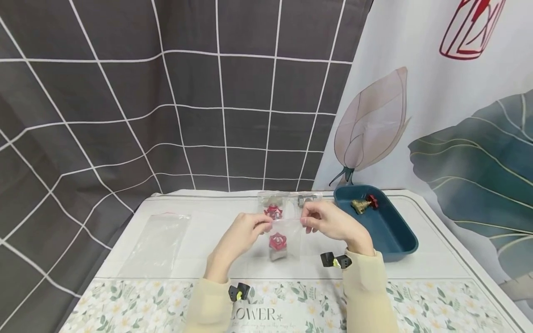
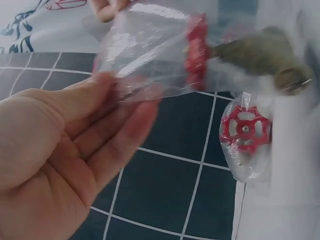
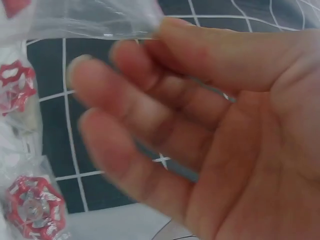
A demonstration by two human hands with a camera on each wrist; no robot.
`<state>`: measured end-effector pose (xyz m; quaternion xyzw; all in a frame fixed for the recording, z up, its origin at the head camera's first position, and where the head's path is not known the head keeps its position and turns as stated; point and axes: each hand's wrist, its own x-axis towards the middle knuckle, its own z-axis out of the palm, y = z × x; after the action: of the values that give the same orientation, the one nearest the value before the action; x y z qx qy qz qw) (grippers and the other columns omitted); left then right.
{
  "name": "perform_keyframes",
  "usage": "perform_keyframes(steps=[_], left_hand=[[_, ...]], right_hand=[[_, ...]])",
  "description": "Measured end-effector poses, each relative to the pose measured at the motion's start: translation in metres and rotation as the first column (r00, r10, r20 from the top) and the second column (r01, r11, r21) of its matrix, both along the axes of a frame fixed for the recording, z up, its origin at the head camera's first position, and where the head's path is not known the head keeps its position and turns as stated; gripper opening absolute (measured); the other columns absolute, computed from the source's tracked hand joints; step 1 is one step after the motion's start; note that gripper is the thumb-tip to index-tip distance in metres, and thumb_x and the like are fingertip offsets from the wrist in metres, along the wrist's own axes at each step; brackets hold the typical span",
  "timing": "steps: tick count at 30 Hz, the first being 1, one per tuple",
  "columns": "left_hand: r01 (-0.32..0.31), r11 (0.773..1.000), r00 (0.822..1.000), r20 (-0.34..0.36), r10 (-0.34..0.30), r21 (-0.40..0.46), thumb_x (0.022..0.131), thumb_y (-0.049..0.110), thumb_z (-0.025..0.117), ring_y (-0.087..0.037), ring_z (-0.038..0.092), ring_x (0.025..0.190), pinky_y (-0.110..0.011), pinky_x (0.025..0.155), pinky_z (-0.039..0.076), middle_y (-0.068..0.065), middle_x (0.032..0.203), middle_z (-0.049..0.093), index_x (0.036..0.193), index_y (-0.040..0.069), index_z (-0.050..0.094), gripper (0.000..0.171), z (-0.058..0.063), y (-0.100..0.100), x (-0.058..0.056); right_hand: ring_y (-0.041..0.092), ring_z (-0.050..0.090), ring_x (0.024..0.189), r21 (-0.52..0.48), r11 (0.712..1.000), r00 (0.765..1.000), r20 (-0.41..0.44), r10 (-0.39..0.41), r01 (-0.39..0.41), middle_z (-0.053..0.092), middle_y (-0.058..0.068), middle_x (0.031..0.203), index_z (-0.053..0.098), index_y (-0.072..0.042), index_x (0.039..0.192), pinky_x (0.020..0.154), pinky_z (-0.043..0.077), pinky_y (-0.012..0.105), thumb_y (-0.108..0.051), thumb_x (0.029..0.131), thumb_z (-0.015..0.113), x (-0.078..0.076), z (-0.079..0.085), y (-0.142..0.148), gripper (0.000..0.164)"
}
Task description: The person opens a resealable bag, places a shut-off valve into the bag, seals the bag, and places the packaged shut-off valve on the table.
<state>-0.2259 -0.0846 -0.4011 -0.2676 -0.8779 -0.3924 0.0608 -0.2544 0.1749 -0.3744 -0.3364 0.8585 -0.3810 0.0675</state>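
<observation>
A clear plastic bag (image 2: 150, 45) hangs between my two hands, with a brass valve (image 2: 265, 57) that has a red handwheel (image 1: 277, 241) inside it. My left hand (image 1: 243, 233) pinches the bag's top edge at the left corner, thumb against fingers. At the opposite corner, my right hand (image 1: 333, 223) pinches the same edge between thumb and forefinger; its other fingers (image 3: 120, 100) are loosely bent. Just behind the held bag lies another bagged valve with a red handwheel (image 1: 273, 211). The upper part of the held bag is wrinkled and shiny.
To the right stands a dark blue tray (image 1: 401, 243) holding a brass valve (image 1: 360, 206) with a red handle. A flat clear bag (image 1: 160, 238) lies at the left. Behind my right hand is a bagged grey metal piece (image 1: 306, 200). A dark checked curtain (image 1: 245, 125) hangs behind the table.
</observation>
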Motion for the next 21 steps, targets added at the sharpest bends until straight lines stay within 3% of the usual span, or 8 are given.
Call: perform_keyframes(steps=[7,14,21], left_hand=[[0.039,0.999,0.987,0.153,-0.044,0.035,0.096,0.011,0.063,-0.019,0.068,0.082,-0.03,0.075,0.055,-0.002,0.089,0.072,0.106,0.005,0.071,0.015,-0.008,-0.004,-0.004],[-0.03,0.985,0.96,0.278,-0.02,0.173,0.094,0.016,0.066,-0.03,0.07,0.082,-0.03,0.073,0.056,-0.005,0.087,0.072,0.104,0.006,0.072,0.015,-0.017,-0.01,-0.01],[-0.078,0.962,0.943,0.333,-0.014,0.261,0.093,0.012,0.067,-0.036,0.069,0.086,-0.027,0.072,0.057,-0.014,0.093,0.072,0.103,0.001,0.072,0.016,-0.021,-0.012,-0.013]], right_hand=[[0.018,0.056,0.066,0.06,0.998,0.999,0.049,0.015,-0.018,0.062,0.003,0.073,0.061,-0.01,0.081,0.057,0.045,0.028,-0.005,0.095,0.062,-0.002,-0.006,0.001,0.015],[0.016,0.051,0.065,0.08,0.997,0.999,0.038,-0.011,0.008,0.06,0.0,0.074,0.063,-0.013,0.081,0.055,0.039,0.027,-0.008,0.095,0.064,-0.001,-0.002,0.001,0.015],[0.015,0.049,0.065,0.085,0.996,1.0,0.011,-0.014,0.013,0.057,0.0,0.074,0.063,-0.012,0.08,0.055,0.039,0.027,-0.007,0.094,0.065,0.001,0.0,0.002,0.015]])
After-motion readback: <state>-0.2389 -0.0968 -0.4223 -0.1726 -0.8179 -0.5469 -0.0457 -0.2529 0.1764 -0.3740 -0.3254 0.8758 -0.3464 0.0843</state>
